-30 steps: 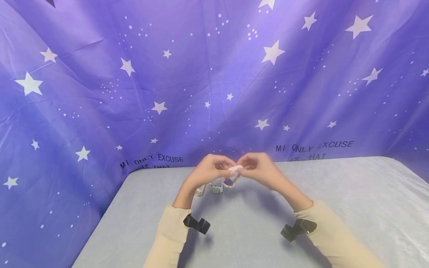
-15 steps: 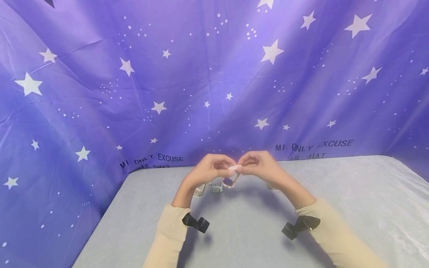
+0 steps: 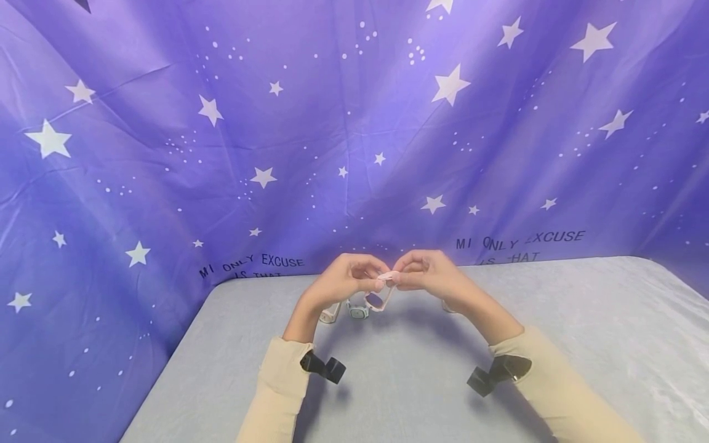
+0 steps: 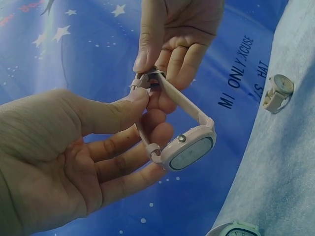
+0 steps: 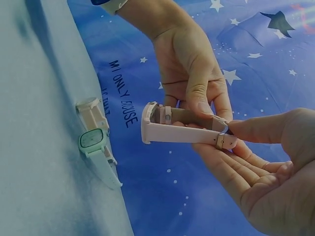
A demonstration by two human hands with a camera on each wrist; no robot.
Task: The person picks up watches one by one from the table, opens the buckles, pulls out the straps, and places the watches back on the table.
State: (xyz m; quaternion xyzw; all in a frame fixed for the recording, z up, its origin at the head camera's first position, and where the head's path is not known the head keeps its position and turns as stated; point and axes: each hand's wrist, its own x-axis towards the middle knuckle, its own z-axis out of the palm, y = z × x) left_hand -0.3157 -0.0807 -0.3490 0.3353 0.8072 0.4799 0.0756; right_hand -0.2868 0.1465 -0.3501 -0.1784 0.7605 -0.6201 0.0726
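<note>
Both hands hold a pale pink wristwatch (image 3: 375,300) up over the table. Its strap forms a loop with the case hanging below the fingers. My left hand (image 4: 64,152) pinches one strap end between thumb and fingers, close to the metal buckle (image 5: 221,140). On the other side of the buckle, my right hand (image 5: 280,182) pinches the strap with thumb and fingertips. Fingers partly cover the buckle, and I cannot tell whether its pin sits in a hole. The oval dial (image 4: 192,153) faces away from the hands, with a small crown on the case edge.
A mint-green watch (image 3: 358,313) lies on the grey cloth-covered table (image 3: 399,381), beside a beige watch (image 3: 329,315) partly behind the left wrist. Another beige watch (image 4: 280,88) lies by the right wrist. A purple-blue star curtain (image 3: 343,123) hangs behind the table.
The pink watch has tilted a little and its case has swung slightly left. The right forearm has shifted slightly right, showing part of a watch behind it. Both hands keep their pinch.
</note>
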